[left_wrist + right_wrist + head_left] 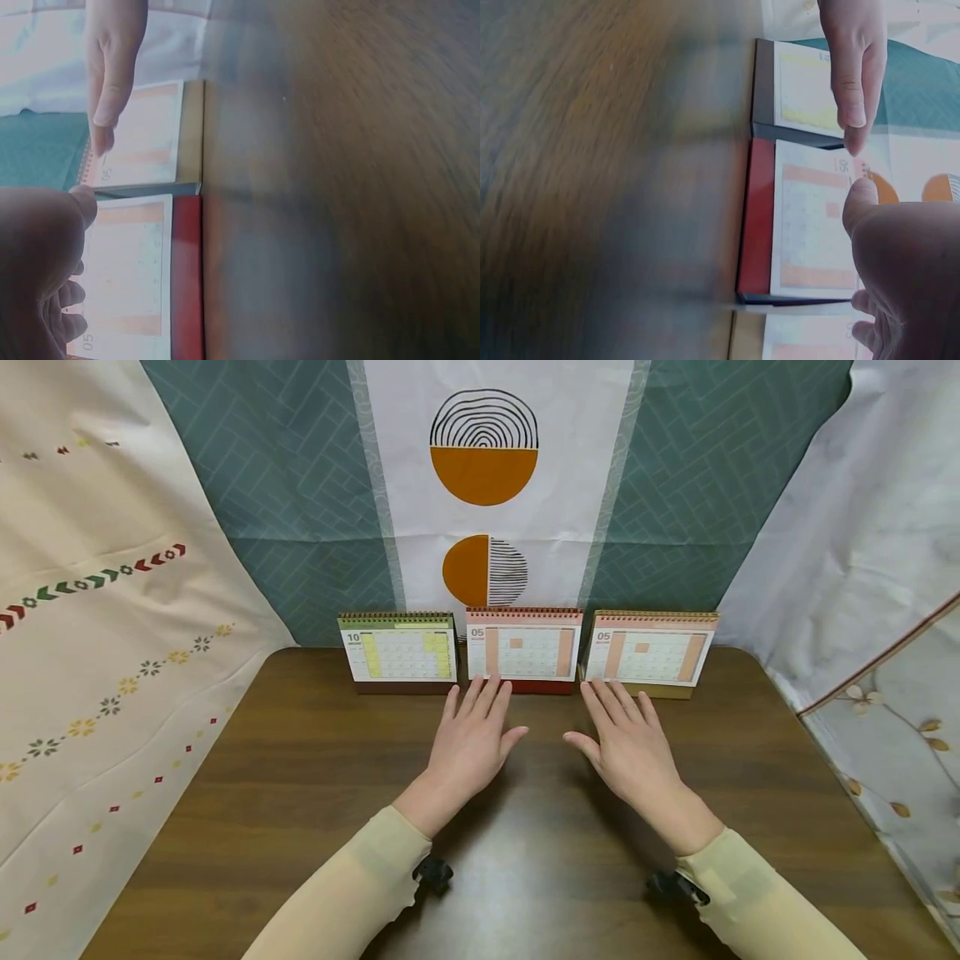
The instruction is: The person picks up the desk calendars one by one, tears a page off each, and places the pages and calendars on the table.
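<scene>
Three desk calendars stand in a row at the back of the wooden table: a green-topped one (408, 656) with a dark base on the left, a pink one (525, 652) with a red base in the middle, and a pink one (648, 656) with a tan base on the right. My left hand (472, 735), palm down with fingers extended, is just in front of the middle calendar. The right hand (630, 743) lies likewise before the right calendar. Neither hand holds anything. Whether the fingertips touch the calendars cannot be told.
Behind the calendars hangs a green and white cloth (300, 485) with orange half-circles. A cream patterned cloth (112, 693) borders the table (300, 793) on the left, a white floral one (847, 568) on the right.
</scene>
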{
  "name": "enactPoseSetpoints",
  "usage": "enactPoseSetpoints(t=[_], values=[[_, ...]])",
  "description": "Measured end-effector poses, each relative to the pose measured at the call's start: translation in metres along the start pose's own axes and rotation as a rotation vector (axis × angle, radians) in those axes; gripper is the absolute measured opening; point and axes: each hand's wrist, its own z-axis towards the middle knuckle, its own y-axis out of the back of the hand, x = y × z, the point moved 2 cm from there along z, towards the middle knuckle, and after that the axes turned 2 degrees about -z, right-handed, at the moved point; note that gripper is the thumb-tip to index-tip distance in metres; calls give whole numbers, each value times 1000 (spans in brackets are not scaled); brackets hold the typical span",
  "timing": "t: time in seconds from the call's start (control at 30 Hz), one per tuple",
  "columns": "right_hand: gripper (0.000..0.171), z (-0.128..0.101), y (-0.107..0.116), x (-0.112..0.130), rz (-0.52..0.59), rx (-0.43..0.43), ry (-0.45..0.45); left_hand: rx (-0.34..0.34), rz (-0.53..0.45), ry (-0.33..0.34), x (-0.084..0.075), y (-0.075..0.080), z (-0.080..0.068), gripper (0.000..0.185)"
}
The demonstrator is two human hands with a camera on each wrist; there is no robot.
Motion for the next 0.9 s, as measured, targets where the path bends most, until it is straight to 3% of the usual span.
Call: enactPoseSetpoints(t=[0.6,0.9], values=[[84,-16,8,-33,-12,-8,-59,66,-46,4,-28,-10,17,76],[84,-24,8,-50,-19,-23,-85,64,-69,-21,-41,-14,27,76]])
